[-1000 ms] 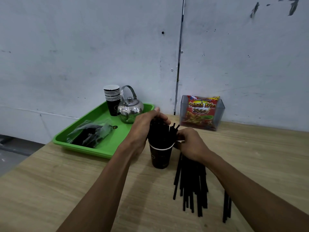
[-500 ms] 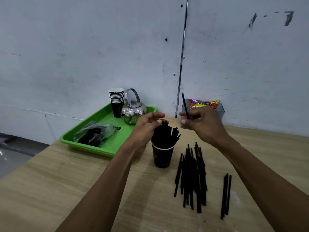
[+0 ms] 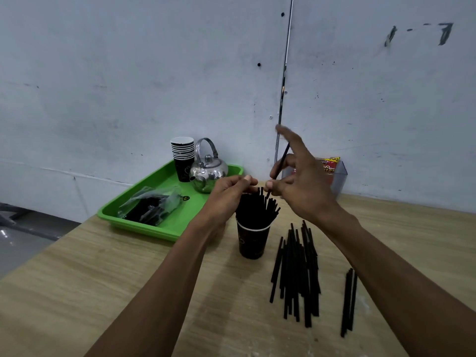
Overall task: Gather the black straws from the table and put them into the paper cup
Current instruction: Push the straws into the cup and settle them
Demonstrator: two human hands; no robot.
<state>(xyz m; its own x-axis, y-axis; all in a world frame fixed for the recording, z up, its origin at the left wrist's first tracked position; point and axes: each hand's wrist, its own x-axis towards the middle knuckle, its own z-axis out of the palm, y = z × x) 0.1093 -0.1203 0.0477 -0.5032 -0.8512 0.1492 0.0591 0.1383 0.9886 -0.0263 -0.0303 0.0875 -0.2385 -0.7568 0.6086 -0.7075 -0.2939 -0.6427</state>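
A black paper cup [image 3: 252,242] stands on the wooden table, packed with upright black straws [image 3: 255,208]. My left hand [image 3: 228,195] curls around the tops of those straws on the cup's left side. My right hand [image 3: 300,181] hovers just above and right of the cup, pinching a single black straw [image 3: 282,161] that tilts with its lower end near the bundle. A loose pile of black straws [image 3: 297,270] lies on the table right of the cup. A few more straws [image 3: 349,301] lie further right.
A green tray [image 3: 159,225] at the back left holds a stack of paper cups [image 3: 182,157], a steel kettle [image 3: 208,173] and a plastic bag of black items [image 3: 152,206]. A clear box with a snack packet [image 3: 331,167] stands against the wall behind my right hand.
My right hand lifted a single straw off the pile and has now brought it down toward the cup's bundle. My left hand stayed at the straw tops.
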